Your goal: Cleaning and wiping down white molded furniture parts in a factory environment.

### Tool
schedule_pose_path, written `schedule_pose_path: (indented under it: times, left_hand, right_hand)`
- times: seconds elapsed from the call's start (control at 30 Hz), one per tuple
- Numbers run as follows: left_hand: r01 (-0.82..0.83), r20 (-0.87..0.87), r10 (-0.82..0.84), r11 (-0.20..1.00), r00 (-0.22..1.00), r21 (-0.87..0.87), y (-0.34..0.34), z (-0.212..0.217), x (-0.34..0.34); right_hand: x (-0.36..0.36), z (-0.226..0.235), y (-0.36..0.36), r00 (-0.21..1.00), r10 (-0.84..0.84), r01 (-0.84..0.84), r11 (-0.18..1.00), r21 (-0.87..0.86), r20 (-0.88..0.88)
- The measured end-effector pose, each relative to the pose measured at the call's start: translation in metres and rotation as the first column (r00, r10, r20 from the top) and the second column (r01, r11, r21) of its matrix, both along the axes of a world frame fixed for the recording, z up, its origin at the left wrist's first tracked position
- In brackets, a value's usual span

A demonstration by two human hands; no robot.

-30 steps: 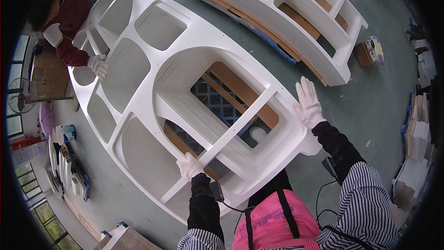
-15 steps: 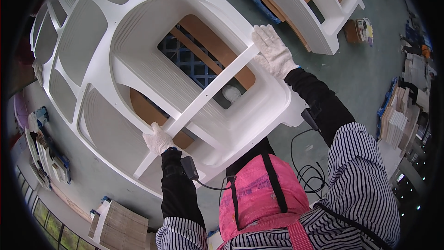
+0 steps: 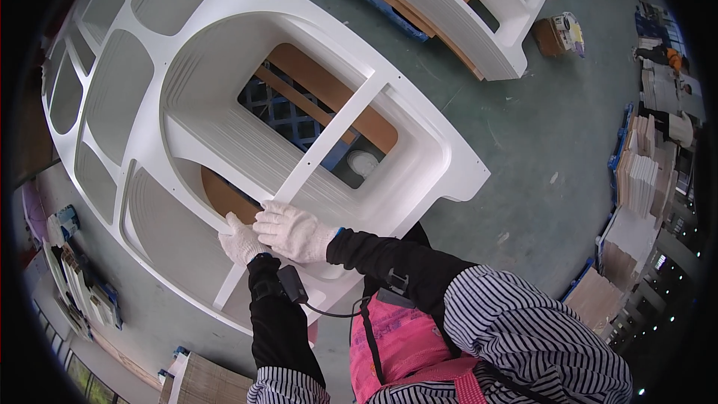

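Left hand (image 3: 241,240) clasped round white crossbar (image 3: 324,146); right hand (image 3: 298,233) alongside, grip unclear; box (image 3: 550,40), second white frame (image 3: 465,39) beyond.

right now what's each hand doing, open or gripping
Left hand: at the white molded frame; grip cannot be told.
Right hand: over the white crossbar; grip cannot be told.

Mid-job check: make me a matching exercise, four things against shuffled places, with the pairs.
1. Right hand
2. Blue lattice
3. Brown box
4. Pink cloth

A. On the floor, beside the farther white panel
B. Seen through the nearer white panel's large opening
C. Worn on the person's front
D. Beside the left hand, at the crossbar

Pairs: 1-D, 2-B, 3-A, 4-C
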State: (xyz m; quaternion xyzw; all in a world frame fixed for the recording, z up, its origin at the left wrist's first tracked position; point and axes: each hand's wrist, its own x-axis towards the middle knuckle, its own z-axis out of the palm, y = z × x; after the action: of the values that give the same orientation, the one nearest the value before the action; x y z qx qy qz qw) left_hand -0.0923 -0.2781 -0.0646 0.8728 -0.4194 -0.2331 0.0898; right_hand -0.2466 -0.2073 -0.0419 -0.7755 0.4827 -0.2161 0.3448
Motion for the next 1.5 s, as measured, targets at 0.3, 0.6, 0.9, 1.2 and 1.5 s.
schedule_pose_path:
  times: [0.3,0.6,0.9,1.2,1.5]
  left_hand:
    - [0.041,-0.004,-0.041,0.999,0.999,-0.01,0.003,0.013,-0.043]
    - [0.089,-0.009,-0.088,0.996,0.996,0.024,0.002,0.012,-0.031]
    - [0.124,0.023,-0.124,0.992,0.992,-0.017,0.006,0.004,-0.029]
    - [0.119,-0.053,-0.12,0.992,0.991,-0.03,0.007,-0.004,-0.023]
    - [0.178,-0.29,-0.204,0.977,0.935,-0.114,0.014,-0.022,0.028]
  right_hand:
    - [-0.271,-0.035,0.01,0.268,-0.839,0.868,0.424,-0.259,-0.474]
    - [-0.241,-0.044,0.274,-0.216,-0.845,0.971,-0.237,-0.019,-0.489]
    - [-0.293,-0.035,0.238,-0.021,-0.831,0.803,0.317,-0.505,-0.555]
    - [-0.176,-0.039,0.216,0.281,-0.743,0.738,0.572,-0.359,-0.607]
    - [0.065,-0.036,0.235,0.989,-0.014,0.014,1.0,0.003,-0.146]
